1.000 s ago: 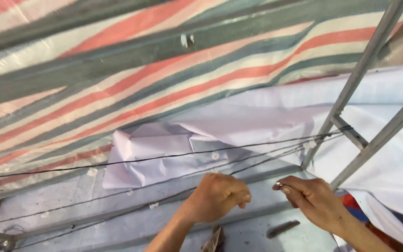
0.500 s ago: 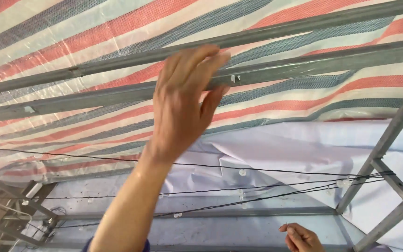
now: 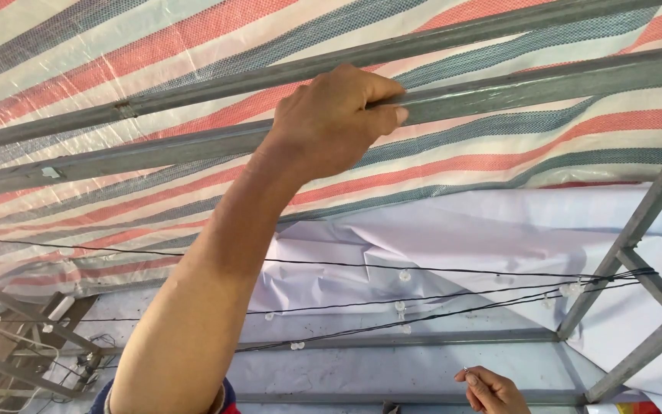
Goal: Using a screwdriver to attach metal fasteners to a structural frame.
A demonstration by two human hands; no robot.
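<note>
Two hands work apart: your left hand point(image 3: 331, 119) is wrapped shut around the grey steel roof bar point(image 3: 515, 88) at twelve o'clock, so keep that grip firm for balance. Your right hand point(image 3: 492, 391), at five o'clock, pinches a small fastener point(image 3: 463, 371); hold it steady near the black wires point(image 3: 438, 299).

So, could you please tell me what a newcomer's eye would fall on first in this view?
The left hand, arm stretched up through the middle, grips a grey metal bar under the red, white and blue striped tarpaulin overhead. Below, thin black wires with small white clips cross a white sheet. At the bottom edge, the right hand pinches something too small to tell.
</note>
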